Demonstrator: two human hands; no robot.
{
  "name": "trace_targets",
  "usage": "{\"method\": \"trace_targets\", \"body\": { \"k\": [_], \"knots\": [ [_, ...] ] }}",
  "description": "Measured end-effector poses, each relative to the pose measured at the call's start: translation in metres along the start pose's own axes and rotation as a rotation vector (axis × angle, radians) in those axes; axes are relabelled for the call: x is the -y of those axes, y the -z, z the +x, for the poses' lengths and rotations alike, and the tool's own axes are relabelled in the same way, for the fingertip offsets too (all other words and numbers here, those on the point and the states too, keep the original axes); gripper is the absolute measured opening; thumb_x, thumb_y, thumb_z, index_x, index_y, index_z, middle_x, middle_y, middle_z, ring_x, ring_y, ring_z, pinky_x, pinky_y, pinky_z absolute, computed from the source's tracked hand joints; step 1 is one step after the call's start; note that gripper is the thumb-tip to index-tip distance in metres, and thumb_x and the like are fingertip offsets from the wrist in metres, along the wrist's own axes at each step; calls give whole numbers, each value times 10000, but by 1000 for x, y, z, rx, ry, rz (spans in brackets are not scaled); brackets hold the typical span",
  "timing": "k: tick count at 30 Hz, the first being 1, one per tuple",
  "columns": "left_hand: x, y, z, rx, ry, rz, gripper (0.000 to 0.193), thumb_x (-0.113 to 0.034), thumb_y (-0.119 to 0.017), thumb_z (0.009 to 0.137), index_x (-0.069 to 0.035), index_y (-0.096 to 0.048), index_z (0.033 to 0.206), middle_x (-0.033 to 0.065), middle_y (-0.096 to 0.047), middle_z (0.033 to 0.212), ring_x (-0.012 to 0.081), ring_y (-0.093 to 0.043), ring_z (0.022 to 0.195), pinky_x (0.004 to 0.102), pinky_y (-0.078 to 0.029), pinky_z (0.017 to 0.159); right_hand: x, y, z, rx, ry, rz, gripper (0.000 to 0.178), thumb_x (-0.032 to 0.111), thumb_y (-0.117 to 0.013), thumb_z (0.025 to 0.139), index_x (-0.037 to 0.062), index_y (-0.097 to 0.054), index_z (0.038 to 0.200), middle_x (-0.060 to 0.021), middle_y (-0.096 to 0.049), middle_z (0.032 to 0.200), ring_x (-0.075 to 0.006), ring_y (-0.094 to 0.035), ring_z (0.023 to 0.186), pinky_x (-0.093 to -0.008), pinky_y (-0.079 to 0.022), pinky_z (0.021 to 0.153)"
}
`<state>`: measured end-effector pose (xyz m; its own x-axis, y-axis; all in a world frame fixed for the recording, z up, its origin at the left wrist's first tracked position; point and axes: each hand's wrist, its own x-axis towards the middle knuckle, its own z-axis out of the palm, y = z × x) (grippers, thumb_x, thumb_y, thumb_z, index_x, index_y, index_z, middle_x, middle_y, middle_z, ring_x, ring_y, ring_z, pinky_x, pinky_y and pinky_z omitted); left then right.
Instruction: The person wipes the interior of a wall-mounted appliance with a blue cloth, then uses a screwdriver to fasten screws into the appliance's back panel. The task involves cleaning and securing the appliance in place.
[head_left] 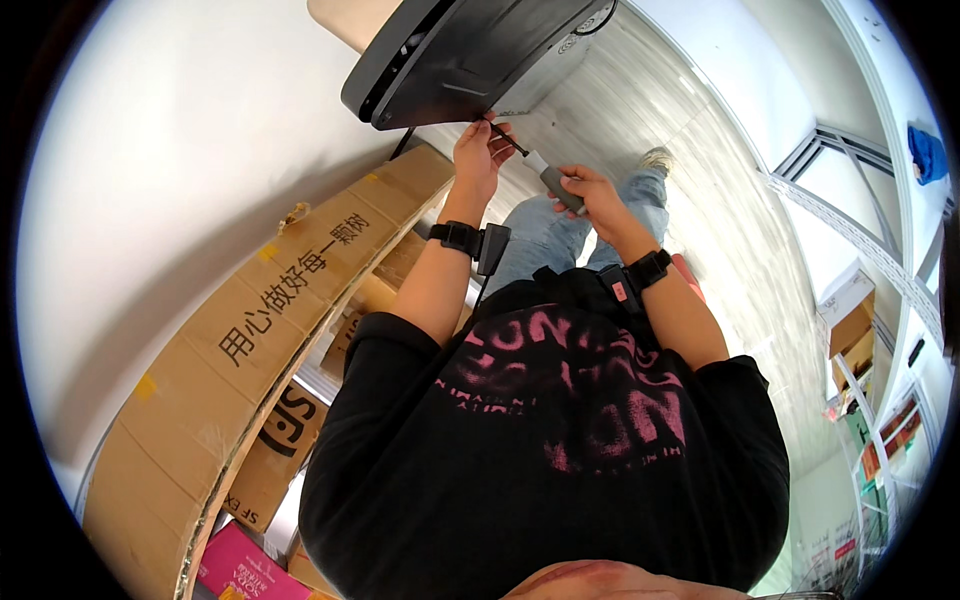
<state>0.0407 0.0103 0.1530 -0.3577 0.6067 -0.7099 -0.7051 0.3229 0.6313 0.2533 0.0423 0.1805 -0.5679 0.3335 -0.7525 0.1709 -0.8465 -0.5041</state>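
A black computer case with a grey metal face stands tilted in view at the top centre. My right hand is wrapped round the grey handle of a screwdriver. Its dark shaft slants up and left to the lower edge of the case. At that edge my left hand pinches with thumb and forefinger right by the shaft's tip, the other fingers loosely curled. Whatever lies between those fingertips is too small to make out.
To my left a long brown cardboard box rests above a shelf with more boxes, including a pink box. A white wall rises behind. Right are white metal frames, a blue cloth and an opened carton. Below is pale wood-look floor.
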Motion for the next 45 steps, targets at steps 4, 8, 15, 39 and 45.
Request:
{"method": "trace_targets", "body": {
  "k": [4, 8, 15, 39, 45],
  "knots": [
    [-2, -3, -2, -7, 1, -10, 205, -195, -421, 988, -91, -558, 1099, 80, -648, 935, 189, -625, 786, 319, -520, 673, 0, 0, -1, 13, -2, 50, 315, 193, -480, 950, 47, -501, 1229, -79, -637, 976, -119, -602, 737, -239, -451, 600],
    [-2, -2, -2, -12, 5, -17, 205, -194, -426, 986, -88, -563, 1096, 81, -648, 939, 190, -624, 789, 322, -519, 675, 3, 0, 0, 26, -8, 34, 318, 196, -490, 944, 52, -502, 1227, -71, -633, 968, -117, -597, 737, -239, -439, 591],
    [-2, -3, -1, -27, 2, -11, 181, -199, -464, 976, -93, -576, 1070, 70, -641, 946, 186, -627, 790, 312, -515, 668, -1, -9, 5, -106, 148, -126, 320, 102, -588, 857, 48, -509, 1163, -48, -567, 931, -121, -557, 729, -242, -434, 604],
    [4, -1, 11, -115, -12, -26, 118, -110, -524, 943, -67, -575, 1040, 44, -576, 857, 205, -600, 772, 357, -528, 724, -3, -1, 9, -17, 117, -176, 450, 135, -627, 856, 20, -464, 1260, -119, -535, 1085, -196, -584, 881, -319, -555, 675],
    [2, -1, 9, -68, -13, -53, 116, -93, -517, 941, -67, -568, 1042, 50, -584, 879, 210, -603, 805, 354, -523, 724, 8, 6, 3, 131, -114, 101, 436, 172, -590, 871, 64, -465, 1274, -87, -531, 1061, -178, -572, 881, -365, -542, 691]
  ]
}}
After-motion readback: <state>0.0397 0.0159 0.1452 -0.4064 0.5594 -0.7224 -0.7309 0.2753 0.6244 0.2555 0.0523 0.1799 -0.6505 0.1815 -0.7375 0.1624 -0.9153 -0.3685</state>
